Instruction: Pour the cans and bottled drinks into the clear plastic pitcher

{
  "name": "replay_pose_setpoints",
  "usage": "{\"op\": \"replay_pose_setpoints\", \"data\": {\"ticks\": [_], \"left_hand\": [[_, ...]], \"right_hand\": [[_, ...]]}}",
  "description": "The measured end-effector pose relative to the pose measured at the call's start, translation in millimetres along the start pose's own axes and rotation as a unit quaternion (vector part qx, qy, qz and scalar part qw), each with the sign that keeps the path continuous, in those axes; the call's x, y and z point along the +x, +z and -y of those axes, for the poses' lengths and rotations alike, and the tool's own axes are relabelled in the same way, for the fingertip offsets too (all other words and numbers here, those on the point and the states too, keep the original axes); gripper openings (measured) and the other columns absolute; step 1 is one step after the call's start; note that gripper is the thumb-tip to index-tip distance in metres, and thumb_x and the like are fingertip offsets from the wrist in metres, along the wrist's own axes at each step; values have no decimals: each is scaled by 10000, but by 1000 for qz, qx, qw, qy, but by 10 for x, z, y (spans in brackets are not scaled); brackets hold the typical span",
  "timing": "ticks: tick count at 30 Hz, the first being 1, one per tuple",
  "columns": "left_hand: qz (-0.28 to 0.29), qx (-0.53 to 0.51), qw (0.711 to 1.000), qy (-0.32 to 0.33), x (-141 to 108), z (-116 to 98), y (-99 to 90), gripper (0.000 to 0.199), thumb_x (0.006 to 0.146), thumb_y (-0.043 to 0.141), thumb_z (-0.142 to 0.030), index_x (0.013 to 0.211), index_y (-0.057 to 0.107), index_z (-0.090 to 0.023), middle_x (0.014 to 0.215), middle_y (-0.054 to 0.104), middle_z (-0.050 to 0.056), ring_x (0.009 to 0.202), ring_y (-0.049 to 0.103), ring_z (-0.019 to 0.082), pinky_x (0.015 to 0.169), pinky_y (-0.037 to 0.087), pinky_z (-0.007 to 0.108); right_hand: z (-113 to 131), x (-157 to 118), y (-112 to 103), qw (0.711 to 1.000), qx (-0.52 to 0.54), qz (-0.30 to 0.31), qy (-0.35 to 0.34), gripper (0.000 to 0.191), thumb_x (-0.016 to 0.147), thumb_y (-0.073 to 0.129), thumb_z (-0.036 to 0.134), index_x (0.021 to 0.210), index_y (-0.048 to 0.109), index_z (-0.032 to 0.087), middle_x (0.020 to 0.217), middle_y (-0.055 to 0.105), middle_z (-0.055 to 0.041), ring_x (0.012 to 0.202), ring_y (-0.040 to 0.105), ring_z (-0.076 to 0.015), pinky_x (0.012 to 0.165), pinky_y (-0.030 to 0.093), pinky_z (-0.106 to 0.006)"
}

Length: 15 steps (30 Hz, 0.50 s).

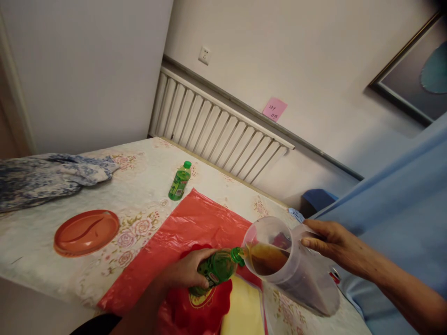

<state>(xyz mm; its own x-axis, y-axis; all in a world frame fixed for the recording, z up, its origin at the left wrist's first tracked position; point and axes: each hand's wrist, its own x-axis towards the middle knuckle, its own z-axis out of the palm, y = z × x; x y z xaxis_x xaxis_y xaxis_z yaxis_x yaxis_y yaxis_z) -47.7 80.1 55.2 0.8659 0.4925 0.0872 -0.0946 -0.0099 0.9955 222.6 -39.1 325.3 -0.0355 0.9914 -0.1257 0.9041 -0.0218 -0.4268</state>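
Observation:
My left hand [186, 272] is closed around a green plastic bottle [218, 269], tilted with its uncapped-looking green neck at the rim of a clear pitcher [310, 284]. Brown liquid lies inside the tilted pitcher near its mouth. My right hand [326, 239] grips the pitcher's handle. Beneath the bottle is a red scalloped dish [209, 309] with a yellow pattern. It rests on a red plastic sheet [206, 218], beside a yellow item [243, 309].
A second green bottle [179, 182] stands upright on the flowered tablecloth [146, 160]. An orange oval plate [87, 232] and a crumpled patterned cloth [56, 177] are at the left. A red can [334, 275] is behind the pitcher. A radiator [213, 125] lines the wall.

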Motion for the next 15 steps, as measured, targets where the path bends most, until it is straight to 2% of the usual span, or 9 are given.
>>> {"op": "replay_pose_setpoints", "data": {"ticks": [11,15], "left_hand": [[7,-28,999,13,17,72,-7,814,540,692,-67,1322,589,-267,1259,700,16,1153,622,316,950,512,414],[6,-26,999,17,14,65,-7,804,552,699,-95,1330,581,-260,1285,687,31,1182,607,319,986,501,433]], "right_hand": [[13,6,-11,1000,-22,18,-5,445,908,531,625,795,607,201,745,607,-13,667,549,-163,575,437,-271],[36,10,-13,999,-29,11,-7,449,903,532,633,802,628,206,740,615,-19,661,553,-168,568,441,-273]]}}
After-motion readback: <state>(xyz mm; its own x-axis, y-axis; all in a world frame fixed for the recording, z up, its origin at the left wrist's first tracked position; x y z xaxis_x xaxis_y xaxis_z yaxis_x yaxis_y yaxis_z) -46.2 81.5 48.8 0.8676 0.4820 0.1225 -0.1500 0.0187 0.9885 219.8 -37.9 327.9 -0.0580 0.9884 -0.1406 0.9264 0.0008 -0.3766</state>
